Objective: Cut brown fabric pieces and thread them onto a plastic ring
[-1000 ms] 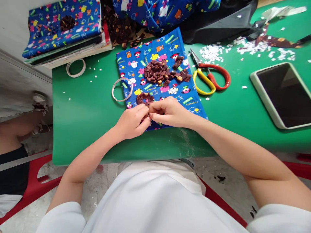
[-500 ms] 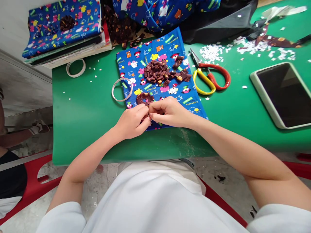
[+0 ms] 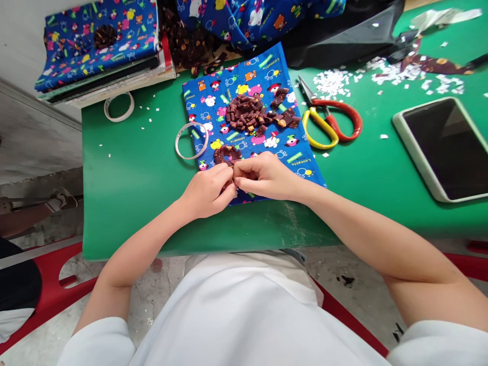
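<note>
Left hand (image 3: 208, 190) and right hand (image 3: 267, 177) meet fingertip to fingertip over the near edge of the blue cartoon-print cloth (image 3: 249, 109), both curled and pinching a small brown fabric piece (image 3: 235, 184), mostly hidden between them. Just beyond the hands on the cloth lies a brown fabric ring (image 3: 225, 154); farther back, a heap of brown fabric pieces (image 3: 253, 113). Right of the cloth: scissors (image 3: 328, 119). At its left edge: a tape ring (image 3: 191, 141).

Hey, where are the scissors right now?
In the head view, the scissors lie on the green table, right of the blue patterned cloth and left of the phone.
</note>
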